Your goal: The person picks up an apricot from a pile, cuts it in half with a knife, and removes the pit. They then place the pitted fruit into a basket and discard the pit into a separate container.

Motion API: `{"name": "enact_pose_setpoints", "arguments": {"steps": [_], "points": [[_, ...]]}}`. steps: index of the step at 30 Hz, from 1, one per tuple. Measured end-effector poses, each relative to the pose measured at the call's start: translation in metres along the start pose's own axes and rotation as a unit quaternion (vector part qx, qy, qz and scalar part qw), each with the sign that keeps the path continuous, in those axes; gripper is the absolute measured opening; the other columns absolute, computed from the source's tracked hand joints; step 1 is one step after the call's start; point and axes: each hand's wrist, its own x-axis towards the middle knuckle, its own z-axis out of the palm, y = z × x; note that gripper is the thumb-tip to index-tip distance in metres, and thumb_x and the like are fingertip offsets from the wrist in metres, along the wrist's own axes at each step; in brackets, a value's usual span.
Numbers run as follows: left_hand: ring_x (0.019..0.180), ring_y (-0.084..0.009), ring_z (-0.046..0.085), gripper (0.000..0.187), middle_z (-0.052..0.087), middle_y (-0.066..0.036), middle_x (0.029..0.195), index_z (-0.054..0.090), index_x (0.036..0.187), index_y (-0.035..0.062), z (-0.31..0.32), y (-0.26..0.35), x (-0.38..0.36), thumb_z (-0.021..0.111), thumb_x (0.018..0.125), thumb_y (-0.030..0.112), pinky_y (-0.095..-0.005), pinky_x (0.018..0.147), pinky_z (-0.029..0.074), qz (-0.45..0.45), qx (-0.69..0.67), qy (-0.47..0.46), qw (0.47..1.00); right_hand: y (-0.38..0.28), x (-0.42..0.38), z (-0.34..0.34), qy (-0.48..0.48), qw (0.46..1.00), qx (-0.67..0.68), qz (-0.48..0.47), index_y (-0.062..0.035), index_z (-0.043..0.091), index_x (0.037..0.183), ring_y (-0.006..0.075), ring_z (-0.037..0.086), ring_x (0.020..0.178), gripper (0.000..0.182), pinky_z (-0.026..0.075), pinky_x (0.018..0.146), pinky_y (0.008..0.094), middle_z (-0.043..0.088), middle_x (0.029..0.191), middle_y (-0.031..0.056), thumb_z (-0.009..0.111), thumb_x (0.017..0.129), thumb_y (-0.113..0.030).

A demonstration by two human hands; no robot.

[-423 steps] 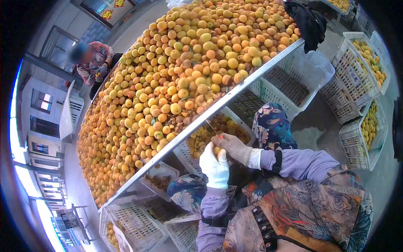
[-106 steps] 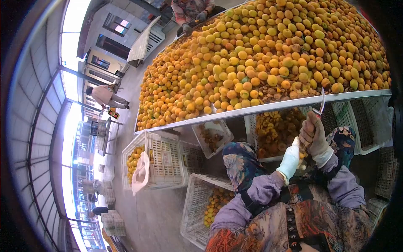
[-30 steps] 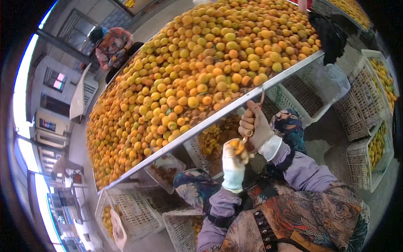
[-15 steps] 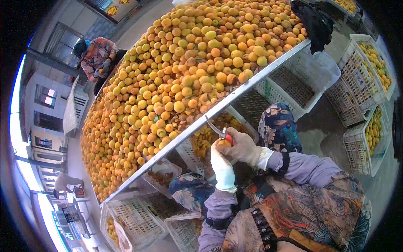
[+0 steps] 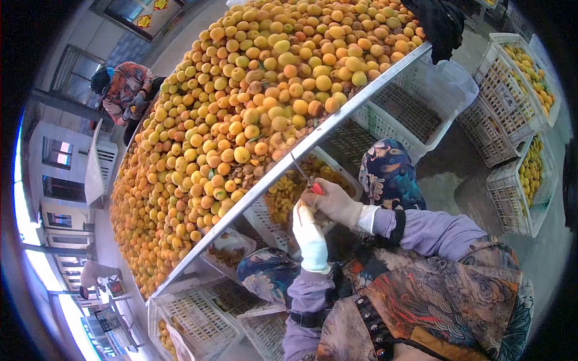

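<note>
My gloved right hand (image 5: 337, 201) is closed round a red-handled knife (image 5: 317, 189), whose thin curved blade points up towards the table edge. Against it rests my gloved left hand (image 5: 308, 231), its fingers bent inward; what they hold is hidden between the hands. Both hands are over a crate of cut orange fruit pieces (image 5: 282, 203), just below the table's metal rim (image 5: 337, 120). A large heap of yellow-orange apricots (image 5: 223, 114) covers the table beyond.
Another person (image 5: 129, 90) works at the heap's far left side. White crates of fruit (image 5: 515, 90) are stacked at the right. An empty-looking crate (image 5: 415, 114) stands under the table edge, and more crates (image 5: 192, 316) are at the lower left. Dark cloth (image 5: 436, 27) hangs at the top corner.
The view has shifted slightly. The orange fruit that showed between my hands is now hidden, and the knife has tilted, with its blade showing thinner.
</note>
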Motion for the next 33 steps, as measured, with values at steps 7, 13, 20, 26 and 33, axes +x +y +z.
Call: {"name": "enact_pose_setpoints", "arguments": {"steps": [7,13,20,26,33], "points": [[0.100,-0.0210,0.053,0.040,0.054,-0.019,0.113,0.043,0.122,-0.0091,-0.007,0.012,0.003,0.042,0.095,0.020,-0.0290,0.089,0.040,-0.089,-0.078,-0.047,0.992,-0.008,-0.001,-0.004,-0.009,0.996,0.013,0.087,-0.0041,0.052,0.098,0.0124,0.053,0.077,0.039,0.044,0.073,0.0277,0.058,0.084,0.0039,0.062,0.083,-0.040],[0.097,-0.0241,0.053,0.040,0.055,-0.019,0.113,0.046,0.119,-0.0094,-0.006,0.013,-0.001,0.039,0.096,0.022,-0.0312,0.087,0.040,0.014,0.087,-0.032,0.996,-0.021,-0.007,-0.004,-0.027,0.998,-0.025,0.053,-0.0034,0.053,0.099,0.0112,0.053,0.079,0.035,0.045,0.075,0.0278,0.058,0.084,0.0047,0.064,0.083,-0.033],[0.090,-0.0226,0.055,0.033,0.058,-0.016,0.101,0.052,0.109,-0.0061,0.003,0.005,0.000,0.040,0.095,0.021,-0.0310,0.083,0.042,0.024,0.073,0.039,0.996,-0.005,-0.010,0.003,-0.010,1.000,-0.005,-0.021,-0.0047,0.053,0.096,0.0078,0.053,0.078,0.022,0.045,0.072,0.0225,0.058,0.085,0.0007,0.059,0.088,-0.025],[0.081,-0.0248,0.058,0.026,0.060,-0.015,0.092,0.054,0.106,-0.0025,0.007,-0.007,0.007,0.043,0.093,0.018,-0.0320,0.074,0.045,0.106,0.143,0.084,0.980,0.004,-0.004,0.007,0.012,0.999,0.043,-0.017,-0.0038,0.054,0.093,0.0071,0.051,0.078,0.028,0.044,0.070,0.0224,0.057,0.085,0.0010,0.059,0.088,-0.031],[0.059,-0.0040,0.041,0.029,0.047,0.001,0.073,0.053,0.109,0.0010,0.002,0.014,0.008,0.048,0.093,0.025,-0.0184,0.051,0.034,-0.106,-0.086,-0.001,0.991,0.004,0.001,0.001,0.001,0.999,0.037,0.019,-0.0042,0.054,0.095,0.0067,0.050,0.078,0.032,0.043,0.070,0.0220,0.056,0.086,0.0007,0.057,0.089,-0.035]]}}
